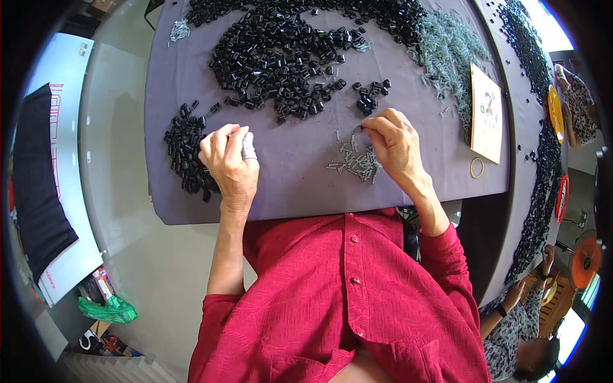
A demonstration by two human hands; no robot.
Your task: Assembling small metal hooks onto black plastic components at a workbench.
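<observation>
My left hand [231,159] is closed, its fingertips curled together, with a grey wrap [248,146] round one finger. Whatever it holds, if anything, is hidden. Just beside it, at the table's left edge, lies a pile of small black plastic pieces [183,153]. My right hand [394,142] pinches a small black piece [363,127] between thumb and finger, only a dark bit of it showing. Under and left of that hand is a loose scatter of small silvery, spring-like pieces [359,163]. A few black pieces [367,103] lie just beyond its fingertips.
Large heaps of black pieces [268,64] and silvery pieces [447,51] cover the far grey-covered table [294,185]. A light booklet or box [486,115] and a yellow ring [476,168] are at right. Co-workers sit along another table [504,255] with more black pieces.
</observation>
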